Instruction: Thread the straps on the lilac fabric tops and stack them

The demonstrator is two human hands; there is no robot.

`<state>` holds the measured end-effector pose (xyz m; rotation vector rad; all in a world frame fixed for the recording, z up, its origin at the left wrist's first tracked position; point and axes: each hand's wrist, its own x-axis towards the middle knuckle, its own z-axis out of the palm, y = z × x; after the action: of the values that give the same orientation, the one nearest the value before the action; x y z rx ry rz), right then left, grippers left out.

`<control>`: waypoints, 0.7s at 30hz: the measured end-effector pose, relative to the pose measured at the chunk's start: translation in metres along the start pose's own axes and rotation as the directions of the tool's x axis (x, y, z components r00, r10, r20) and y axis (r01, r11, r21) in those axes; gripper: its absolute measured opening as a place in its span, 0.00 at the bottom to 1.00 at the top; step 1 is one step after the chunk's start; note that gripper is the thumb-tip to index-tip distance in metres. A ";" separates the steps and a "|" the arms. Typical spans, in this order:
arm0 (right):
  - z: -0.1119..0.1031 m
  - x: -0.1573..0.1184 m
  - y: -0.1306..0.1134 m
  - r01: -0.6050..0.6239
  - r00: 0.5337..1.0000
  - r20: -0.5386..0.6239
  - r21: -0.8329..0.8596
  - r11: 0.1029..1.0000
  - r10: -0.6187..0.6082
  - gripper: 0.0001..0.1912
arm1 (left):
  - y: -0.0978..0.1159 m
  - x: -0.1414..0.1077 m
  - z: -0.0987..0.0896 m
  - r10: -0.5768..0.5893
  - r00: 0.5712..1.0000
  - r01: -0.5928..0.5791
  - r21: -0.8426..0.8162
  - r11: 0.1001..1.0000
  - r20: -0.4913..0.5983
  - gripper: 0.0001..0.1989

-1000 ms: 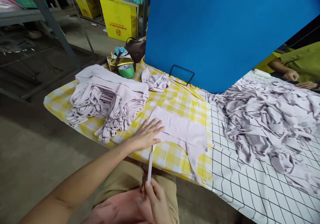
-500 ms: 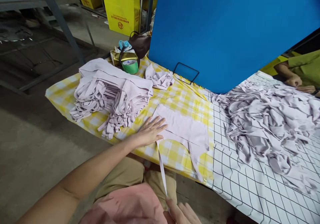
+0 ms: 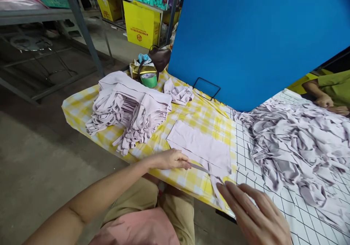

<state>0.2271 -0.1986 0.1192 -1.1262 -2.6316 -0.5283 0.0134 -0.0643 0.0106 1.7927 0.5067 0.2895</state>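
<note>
A pale lilac fabric piece (image 3: 201,146) with straps lies flat on the yellow-checked cloth. Just below its left part, my left hand (image 3: 171,160) is closed, pinching one narrow fabric strap (image 3: 201,167). The strap runs straight to the right, across the lower edge of the piece. At its far end my right hand (image 3: 257,210) has the strap at its fingertips, with the fingers long and close together; the thumb is mostly hidden. A second strap (image 3: 216,190) hangs down from the piece toward the table edge, beside the right fingertips.
Left of the piece stands a neat stack of similar fabric pieces (image 3: 131,99). A crumpled piece (image 3: 179,92), green tape (image 3: 149,80) and a blue panel (image 3: 246,44) are behind. At right lies a loose fabric heap (image 3: 300,139), with a co-worker's hands (image 3: 325,101) beyond it.
My left hand has gone from lying flat on the fabric to pinching the strap. My right hand has swung up and right from near my lap, bringing the strap across.
</note>
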 end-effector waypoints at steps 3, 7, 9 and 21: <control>0.021 0.010 0.028 -0.055 0.997 -0.060 -0.073 0.996 0.050 0.18 | 0.002 -0.001 -0.001 -0.046 0.999 0.041 -0.173 0.984 -0.029 0.17; 0.069 0.021 0.048 -0.389 0.921 -0.041 -0.054 0.920 0.387 0.12 | -0.003 0.001 0.002 -0.052 0.992 0.014 -0.309 0.951 -0.118 0.20; 0.093 0.026 0.042 -0.484 0.875 0.040 0.013 0.875 0.483 0.15 | -0.006 0.003 0.004 -0.057 0.989 0.010 -0.322 0.947 -0.139 0.22; 0.146 0.057 0.013 -0.475 0.858 0.339 0.239 0.847 0.385 0.12 | -0.011 0.002 0.008 -0.058 0.993 0.022 -0.313 0.950 -0.106 0.22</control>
<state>0.1879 -0.0937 0.0092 -1.7163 -2.4205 0.1533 0.0163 -0.0681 -0.0024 1.4628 0.5455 0.4215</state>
